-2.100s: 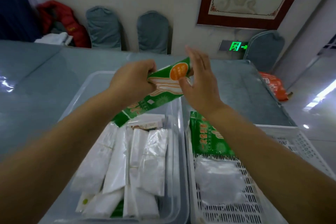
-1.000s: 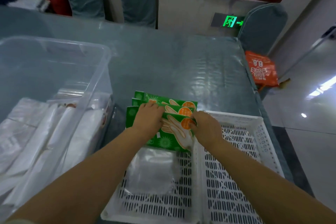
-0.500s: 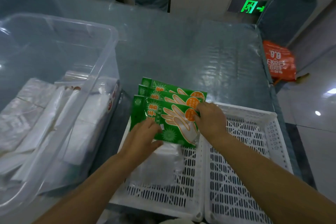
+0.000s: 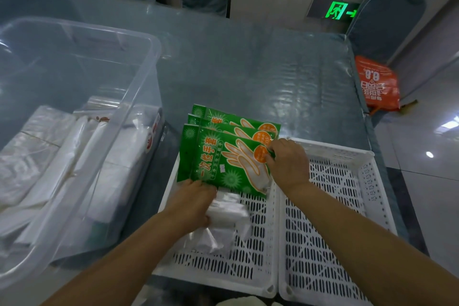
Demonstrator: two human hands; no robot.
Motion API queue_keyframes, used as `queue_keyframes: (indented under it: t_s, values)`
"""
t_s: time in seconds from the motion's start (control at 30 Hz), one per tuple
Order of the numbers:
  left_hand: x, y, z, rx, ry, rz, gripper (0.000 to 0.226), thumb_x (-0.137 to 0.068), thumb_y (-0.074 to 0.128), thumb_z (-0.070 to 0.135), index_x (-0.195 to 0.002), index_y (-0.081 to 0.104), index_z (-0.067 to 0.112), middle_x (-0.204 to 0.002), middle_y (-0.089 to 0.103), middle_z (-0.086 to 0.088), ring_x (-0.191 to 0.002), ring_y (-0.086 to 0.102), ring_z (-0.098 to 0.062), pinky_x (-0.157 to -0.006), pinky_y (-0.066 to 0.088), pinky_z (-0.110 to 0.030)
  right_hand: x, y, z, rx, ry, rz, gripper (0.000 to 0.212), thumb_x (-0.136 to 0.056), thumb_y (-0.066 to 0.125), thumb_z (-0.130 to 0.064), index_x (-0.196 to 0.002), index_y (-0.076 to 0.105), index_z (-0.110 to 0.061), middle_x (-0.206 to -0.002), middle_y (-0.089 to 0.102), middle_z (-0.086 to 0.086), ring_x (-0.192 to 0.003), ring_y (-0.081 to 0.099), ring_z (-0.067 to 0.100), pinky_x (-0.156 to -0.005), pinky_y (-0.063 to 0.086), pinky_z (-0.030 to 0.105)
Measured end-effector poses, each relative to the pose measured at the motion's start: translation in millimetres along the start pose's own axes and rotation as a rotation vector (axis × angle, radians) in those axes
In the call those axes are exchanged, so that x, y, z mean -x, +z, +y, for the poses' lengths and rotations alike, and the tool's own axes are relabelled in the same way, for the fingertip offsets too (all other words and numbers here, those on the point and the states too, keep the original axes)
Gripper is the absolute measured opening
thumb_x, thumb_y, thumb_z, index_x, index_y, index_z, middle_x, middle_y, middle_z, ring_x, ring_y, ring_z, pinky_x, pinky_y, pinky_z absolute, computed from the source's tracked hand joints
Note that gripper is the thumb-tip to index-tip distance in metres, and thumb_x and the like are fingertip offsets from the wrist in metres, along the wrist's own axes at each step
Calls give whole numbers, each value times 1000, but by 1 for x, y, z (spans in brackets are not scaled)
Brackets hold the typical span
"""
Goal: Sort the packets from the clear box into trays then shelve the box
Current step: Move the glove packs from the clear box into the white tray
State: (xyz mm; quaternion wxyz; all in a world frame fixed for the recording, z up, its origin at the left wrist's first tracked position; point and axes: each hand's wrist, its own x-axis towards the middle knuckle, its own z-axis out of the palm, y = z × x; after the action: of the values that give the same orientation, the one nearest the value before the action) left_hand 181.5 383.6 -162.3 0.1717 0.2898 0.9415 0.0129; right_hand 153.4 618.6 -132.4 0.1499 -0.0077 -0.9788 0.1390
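The right hand (image 4: 288,165) pinches the top green glove packet (image 4: 223,164) at its corner over the left white slotted tray (image 4: 250,273); the left hand (image 4: 191,202) grips a clear packet (image 4: 228,211) beneath it.

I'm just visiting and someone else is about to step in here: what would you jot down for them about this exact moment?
Left hand: on the near edge of the top green glove packet, over clear packets.
Right hand: pinching that packet's right end.
Three green packets lie fanned at the far end of the left white tray; the right white tray holds nothing.
The clear box still holds many white packets.
Left: sort those, then shelve the box.
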Motion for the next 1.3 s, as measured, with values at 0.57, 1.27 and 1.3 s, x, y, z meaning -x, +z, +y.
queue_keyframes:
  t_s: [0.57, 1.27, 1.3]
  values:
    - [-67, -112, -9, 30, -11, 123, 15, -70, 69, 27, -84, 65, 23, -83, 66, 0, -79, 61, -20, -64, 44, -27, -5, -9, -1, 21, -6, -13, 21, -71, 77, -18, -64, 58, -13, -61, 61, 7, -55, 51, 24, -55, 34, 30]
    - [-92, -17, -15, -113, -37, 381, 83, -88, 36, 55, -144, -12, 17, -158, -1, -8, -141, -17, -23, -111, -18, -44, -8, 4, 7, 45, 4, -53, 14, -70, 76, -19, -71, 62, -16, -68, 64, 2, -66, 55, 23, -65, 40, 35]
    - [-93, -16, -16, -124, -34, 371, 90, -84, 39, 61, -142, -14, 17, -157, -3, -9, -138, -21, -23, -110, -19, -46, -7, 5, 8, 50, -1, -59, 14, -71, 76, -20, -73, 63, -17, -70, 64, 2, -67, 55, 22, -66, 41, 35]
